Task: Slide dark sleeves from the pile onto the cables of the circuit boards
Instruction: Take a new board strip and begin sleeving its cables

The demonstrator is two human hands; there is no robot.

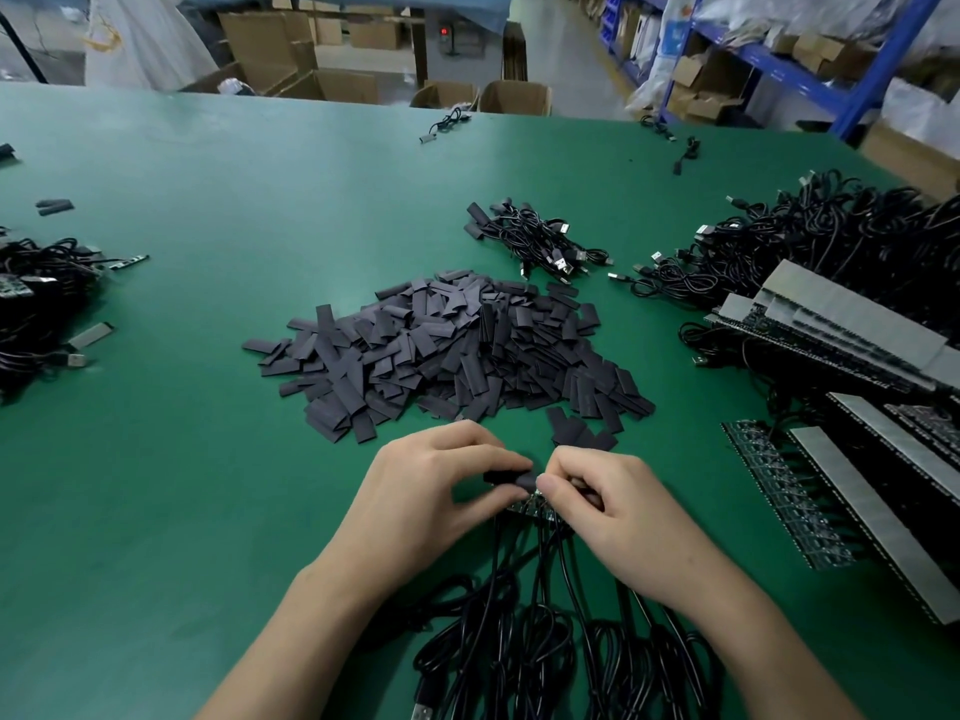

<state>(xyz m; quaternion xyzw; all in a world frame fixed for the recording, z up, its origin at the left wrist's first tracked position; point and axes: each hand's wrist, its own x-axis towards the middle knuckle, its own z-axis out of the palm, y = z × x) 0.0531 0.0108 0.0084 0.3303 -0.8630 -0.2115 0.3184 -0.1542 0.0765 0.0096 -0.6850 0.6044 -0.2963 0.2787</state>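
Up close, left hand [441, 485] pinching a dark sleeve [511, 479], right hand [605, 504] gripping a small circuit board [527, 506], black cables [519, 615] trailing below, sleeve pile [447, 350] just beyond on green table [182, 407]

hands [535, 485] pinching dark sleeve [511, 478], sleeve pile [447, 350] beyond

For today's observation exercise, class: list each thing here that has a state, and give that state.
left hand, pinching a sleeve
right hand, gripping the cables
sleeve, held between both hands
circuit board, mostly hidden under hands
cables, loosely looped
sleeve pile, loose heap
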